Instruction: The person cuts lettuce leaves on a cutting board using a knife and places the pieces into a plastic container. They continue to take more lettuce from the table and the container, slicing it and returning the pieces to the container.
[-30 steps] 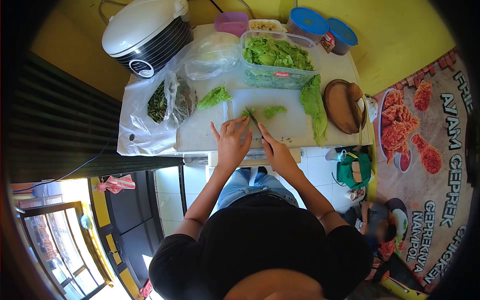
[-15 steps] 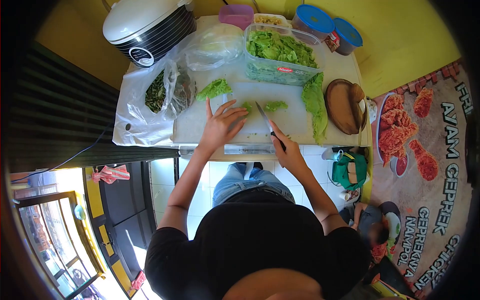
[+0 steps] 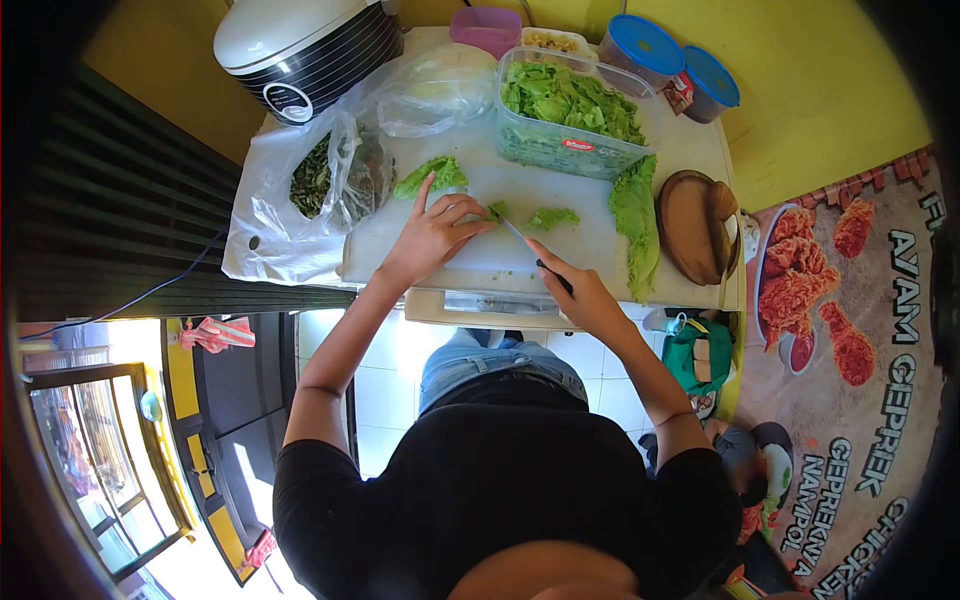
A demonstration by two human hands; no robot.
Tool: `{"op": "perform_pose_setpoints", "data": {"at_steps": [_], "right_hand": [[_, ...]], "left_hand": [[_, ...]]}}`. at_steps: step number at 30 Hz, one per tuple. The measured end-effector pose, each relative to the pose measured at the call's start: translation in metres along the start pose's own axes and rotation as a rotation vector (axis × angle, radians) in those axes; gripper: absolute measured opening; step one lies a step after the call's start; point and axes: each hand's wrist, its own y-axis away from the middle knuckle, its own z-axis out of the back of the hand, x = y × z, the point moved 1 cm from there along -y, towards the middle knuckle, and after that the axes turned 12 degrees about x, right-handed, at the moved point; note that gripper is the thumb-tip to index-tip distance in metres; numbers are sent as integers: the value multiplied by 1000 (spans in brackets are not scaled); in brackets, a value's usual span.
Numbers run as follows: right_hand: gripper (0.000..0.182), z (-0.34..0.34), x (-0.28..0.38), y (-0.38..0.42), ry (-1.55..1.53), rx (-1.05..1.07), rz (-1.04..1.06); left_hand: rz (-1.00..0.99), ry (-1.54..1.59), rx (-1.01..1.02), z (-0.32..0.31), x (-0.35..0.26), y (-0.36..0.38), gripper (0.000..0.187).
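A white cutting board [image 3: 585, 240] lies on the small table, with a small lettuce piece [image 3: 496, 210] and another lettuce piece [image 3: 553, 216] on it. My left hand [image 3: 432, 236] rests on the board, its fingertips pinning the first piece. My right hand [image 3: 577, 290] grips a black-handled knife [image 3: 532, 253] whose tip meets that piece. A lettuce leaf [image 3: 432, 175] lies just beyond my left index finger. A long lettuce leaf [image 3: 636, 220] lies along the board's right side.
A clear tub of lettuce [image 3: 568, 115] stands behind the board. A plastic bag of dark greens [image 3: 330, 180] sits left, a rice cooker [image 3: 300, 45] far left. A wooden plate [image 3: 697, 225] is right; blue-lidded tubs [image 3: 670, 55] at the back. A person sits on the floor [image 3: 760, 460].
My left hand slid left along the board, away from the near edge, and now pins the small lettuce piece. The knife followed, its tip now at that piece.
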Motion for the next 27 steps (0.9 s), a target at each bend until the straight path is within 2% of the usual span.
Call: {"op": "perform_pose_setpoints", "data": {"at_steps": [6,12,14,21,23,25,27], "right_hand": [[51,4,-4,-11,120,40,-2],[51,6,10,-27,199,58,-71],[51,5,12,-25,152,33,-31],[49,9,-4,16,94,43,-89],[48,9,-9,18,43,-17,41],[48,18,4,22,-13,27,-37],[48,28,18,28,-69,71,-115]], "left_hand": [[40,51,33,-5,0,5,36],[92,25,-5,-6,-6,8,32],[98,23,-14,-8,-8,10,30],[161,56,-33,-4,-22,16,28],[157,95,-43,-5,-28,16,29],[150,137,-50,-5,-30,15,29],[187,204,-14,-4,-29,10,44]]}}
